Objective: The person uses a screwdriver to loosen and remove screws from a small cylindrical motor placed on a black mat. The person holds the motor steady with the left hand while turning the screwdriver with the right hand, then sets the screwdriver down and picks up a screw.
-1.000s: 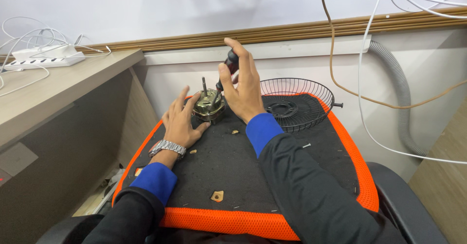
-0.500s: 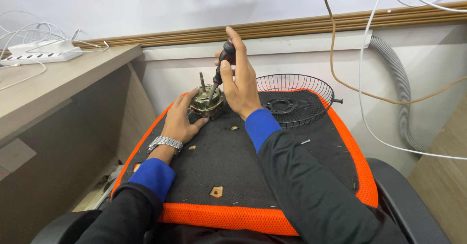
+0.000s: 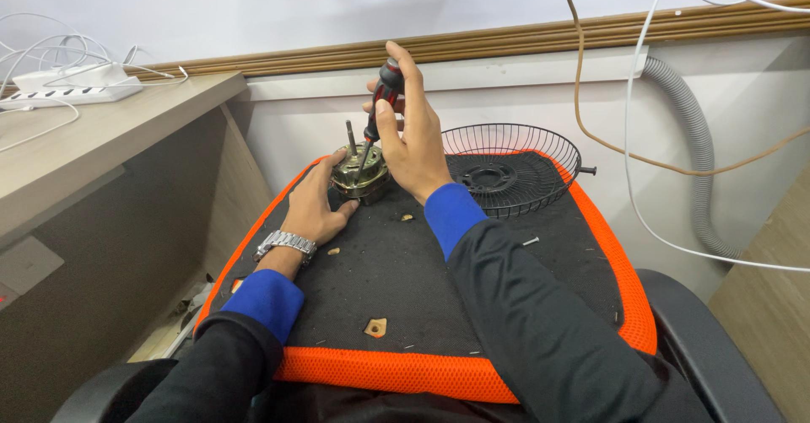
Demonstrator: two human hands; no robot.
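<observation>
Both hands work at the small brass-coloured motor that sits on the far left part of the black, orange-edged cushion. The left hand lies flat on the cushion just on the near side of the motor, fingers curled against its left flank and the thumb touching its base — a steadying hold rather than a pinch. The right hand is raised above and to the right of the motor, thumb and fingers closed round the red-and-black handle of a screwdriver. That tool's long axis runs steeply, handle up and to the right, shaft slanting down and left, so its tip meets the top of the motor just right of the upright shaft that sticks out of it. Whether the tip is seated in a screw head cannot be told. Right of the motor, touching the cushion's far edge, lies a black wire fan guard. A loose screw rests on the cushion — well to the right of the motor and nearer the person.
</observation>
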